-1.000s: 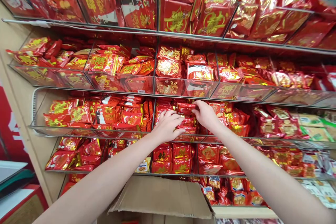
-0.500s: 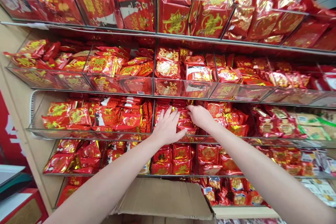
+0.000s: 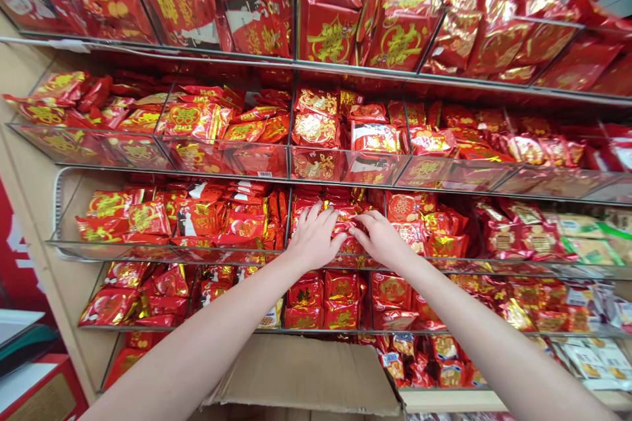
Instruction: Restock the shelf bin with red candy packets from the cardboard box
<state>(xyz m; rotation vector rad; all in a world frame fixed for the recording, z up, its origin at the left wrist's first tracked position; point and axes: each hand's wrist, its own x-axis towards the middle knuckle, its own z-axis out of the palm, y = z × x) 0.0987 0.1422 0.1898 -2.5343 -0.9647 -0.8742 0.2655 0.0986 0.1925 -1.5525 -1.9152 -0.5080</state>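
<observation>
On the middle shelf, my left hand [image 3: 316,237] lies palm down over red snack packets [image 3: 347,212], its fingers spread and bent a little over them. Facing it from the right, my right hand [image 3: 382,238] has its fingers curled, with the edge of a shiny red and gold packet between thumb and fingers. Both hands are inside one compartment, behind its low clear front panel [image 3: 269,255]. The packets under my palms are partly hidden.
Clear-fronted shelves [image 3: 227,174] full of red and gold packets rise above and drop below. An open cardboard box [image 3: 311,375] stands under my forearms, its flap up against the lower shelves. At the left are a wooden side panel [image 3: 29,138] and a red box [image 3: 44,388].
My right hand has come down and slightly forward from the back of the compartment, and its thumb now shows near my left thumb. My left hand has barely shifted.
</observation>
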